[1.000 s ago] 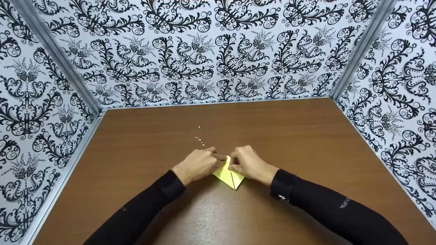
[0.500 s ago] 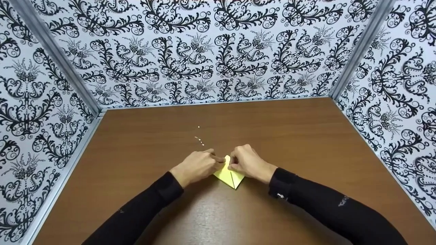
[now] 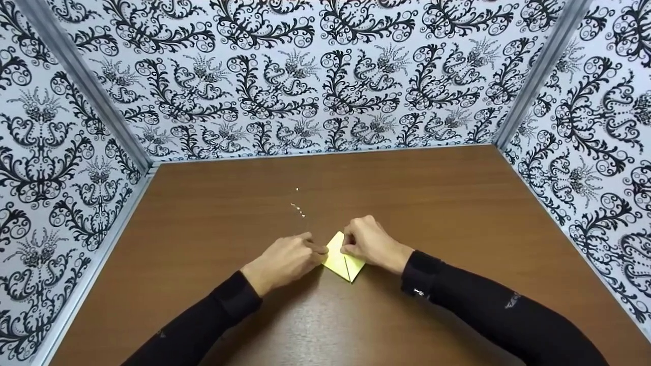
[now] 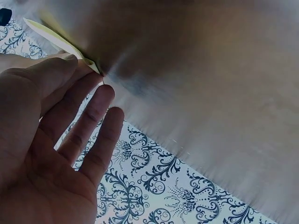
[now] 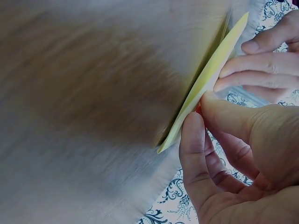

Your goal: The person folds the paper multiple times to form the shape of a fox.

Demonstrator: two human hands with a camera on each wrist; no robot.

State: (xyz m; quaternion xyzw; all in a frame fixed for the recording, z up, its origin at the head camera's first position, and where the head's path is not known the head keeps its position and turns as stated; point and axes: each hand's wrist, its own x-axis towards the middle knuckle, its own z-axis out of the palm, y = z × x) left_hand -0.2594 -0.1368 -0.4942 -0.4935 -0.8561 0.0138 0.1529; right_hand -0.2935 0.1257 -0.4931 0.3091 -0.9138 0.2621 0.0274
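Observation:
A yellow sheet of paper [image 3: 335, 262], folded into a small pointed shape, lies flat on the table with a seam running to its near corner. The left hand [image 3: 291, 256] is at the paper's left edge, fingertips touching it. In the left wrist view its fingers [image 4: 96, 109] are nearly straight and spread. The right hand [image 3: 374, 241] covers the paper's upper right side. Seen from the right wrist, thumb and index finger [image 5: 192, 140] come together on the folded paper [image 5: 210, 77]. Part of the paper is hidden under the right hand.
Small white specks [image 3: 298, 209] are scattered on the brown wooden table [image 3: 218, 203] beyond the left hand. Patterned black-and-white walls [image 3: 325, 76] with grey metal corner posts [image 3: 539, 76] enclose the table at the back and both sides.
The left hand has slid down and to the left along the paper's left edge, uncovering its upper part. The right hand has stayed in place on the paper.

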